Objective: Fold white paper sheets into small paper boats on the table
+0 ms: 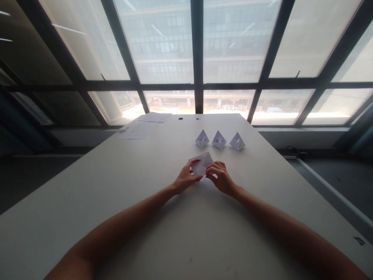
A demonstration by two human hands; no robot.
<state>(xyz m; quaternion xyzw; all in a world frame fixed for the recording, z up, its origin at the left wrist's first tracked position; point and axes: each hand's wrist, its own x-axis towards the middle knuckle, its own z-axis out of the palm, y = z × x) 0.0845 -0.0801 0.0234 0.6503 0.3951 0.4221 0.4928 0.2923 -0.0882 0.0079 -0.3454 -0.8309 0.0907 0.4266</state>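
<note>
Between my two hands is a folded sheet of white paper [203, 162], its pointed top turned away from me. My left hand [187, 175] grips its left side, thumb near the lower edge and fingers along the upper left. At the lower right corner, the bent fingers of my right hand [219, 175] pinch the paper. Part of the sheet is hidden behind the fingers. Just beyond it stand three folded paper boats in a row: a left one [202, 139], a middle one [218, 140] and a right one [237, 142].
The long white table [140, 202] reaches towards tall windows with dark frames [197, 58]. Loose paper sheets [136, 130] lie at its far left. Two small dark spots, one a round hole [180, 118], show near the far edge. A dark mark [359, 240] is on the right side.
</note>
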